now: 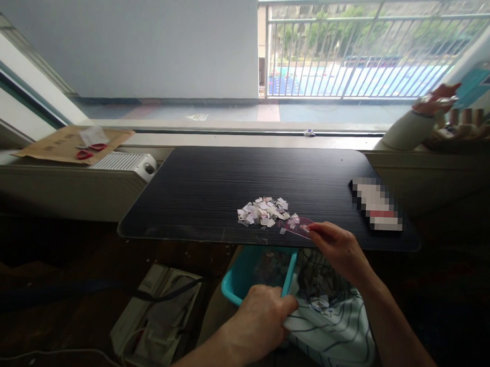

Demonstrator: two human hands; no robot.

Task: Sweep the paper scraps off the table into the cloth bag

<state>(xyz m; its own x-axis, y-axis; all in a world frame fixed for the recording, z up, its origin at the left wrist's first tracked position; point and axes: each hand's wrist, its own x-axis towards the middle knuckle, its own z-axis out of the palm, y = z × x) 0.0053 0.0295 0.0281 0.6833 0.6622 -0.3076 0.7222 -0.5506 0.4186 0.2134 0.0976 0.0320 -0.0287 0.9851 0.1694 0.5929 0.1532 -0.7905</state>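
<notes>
A heap of small pale paper scraps [264, 212] lies near the front edge of the dark folding table [213, 177]. My right hand [341, 248] pinches a clear, pink-tinted flat plastic piece [297, 226]. Its far end lies against the right side of the heap, with a few scraps on or beside it. Below the table edge, my left hand [262, 315] closes around the rim of a turquoise basin [233, 282] and the edge of a pale striped cloth [332, 336]. Scraps lie inside the basin and in the cloth's fold. My left fingertips are partly hidden.
A blurred-out phone-like object [376, 205] rests at the table's right. Red-handled scissors [91, 150] lie on a brown envelope [65, 145] at left, beside a white radiator [125, 164]. A pale box [160, 314] with a strap stands on the floor. A white vase [410, 127] stands by the window.
</notes>
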